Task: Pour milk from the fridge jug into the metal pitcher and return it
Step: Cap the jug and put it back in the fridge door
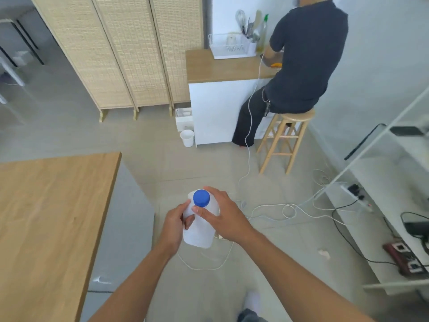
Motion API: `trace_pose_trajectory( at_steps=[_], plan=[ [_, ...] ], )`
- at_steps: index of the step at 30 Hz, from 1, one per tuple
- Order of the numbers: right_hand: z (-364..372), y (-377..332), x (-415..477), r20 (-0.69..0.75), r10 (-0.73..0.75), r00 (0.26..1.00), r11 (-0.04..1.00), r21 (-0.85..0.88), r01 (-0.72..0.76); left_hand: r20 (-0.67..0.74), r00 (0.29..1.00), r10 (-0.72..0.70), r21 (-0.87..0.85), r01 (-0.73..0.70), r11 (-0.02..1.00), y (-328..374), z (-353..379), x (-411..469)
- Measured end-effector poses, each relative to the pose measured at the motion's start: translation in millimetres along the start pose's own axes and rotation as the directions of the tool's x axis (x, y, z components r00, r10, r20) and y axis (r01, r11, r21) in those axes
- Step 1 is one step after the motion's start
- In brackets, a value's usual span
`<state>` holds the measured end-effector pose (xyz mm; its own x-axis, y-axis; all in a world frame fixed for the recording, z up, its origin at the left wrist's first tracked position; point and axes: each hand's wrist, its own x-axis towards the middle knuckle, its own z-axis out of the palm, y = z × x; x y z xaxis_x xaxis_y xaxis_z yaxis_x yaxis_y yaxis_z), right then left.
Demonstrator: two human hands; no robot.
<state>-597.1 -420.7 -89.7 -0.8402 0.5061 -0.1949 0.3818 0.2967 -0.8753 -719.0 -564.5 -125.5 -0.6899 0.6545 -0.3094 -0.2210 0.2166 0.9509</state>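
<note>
Milk jug point(198, 228) upright between the hands: left hand point(175, 223) wraps its near-left side, right hand point(224, 216) pinches the blue cap point(201, 198) on top.

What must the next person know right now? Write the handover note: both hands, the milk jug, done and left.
Left hand: gripping the white milk jug by its side, held over the floor.
Right hand: fingers around the blue cap, which sits on the jug.
Metal pitcher and fridge: not in view.
Done: jug in hand; whether milk was poured cannot be told.
Left: confirm the pour, then return the jug.
</note>
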Motion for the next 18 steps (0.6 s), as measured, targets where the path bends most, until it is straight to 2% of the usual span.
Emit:
trace_pose_trajectory(
  at_steps=[6, 11, 18],
  plan=[
    [-50.2, 34.2, -39.9, -0.172, 0.080, 0.982, 0.997, 0.038, -0.074, 0.156, 0.988, -0.012, 0.067, 0.002, 0.998, 1.9, 71.4, 9.4],
    [-105.2, 64.9, -74.4, -0.313, 0.143, 0.939, 0.988, 0.106, -0.115, 0.263, 0.964, -0.028, 0.106, 0.000, 0.994, 11.8, 145.6, 12.5],
    [-187.5, 111.9, -127.9, -0.422, 0.195, 0.885, 0.979, 0.135, -0.152, 0.378, 0.925, -0.046, 0.128, -0.004, 0.992, 16.3, 258.6, 2.3]
  ],
)
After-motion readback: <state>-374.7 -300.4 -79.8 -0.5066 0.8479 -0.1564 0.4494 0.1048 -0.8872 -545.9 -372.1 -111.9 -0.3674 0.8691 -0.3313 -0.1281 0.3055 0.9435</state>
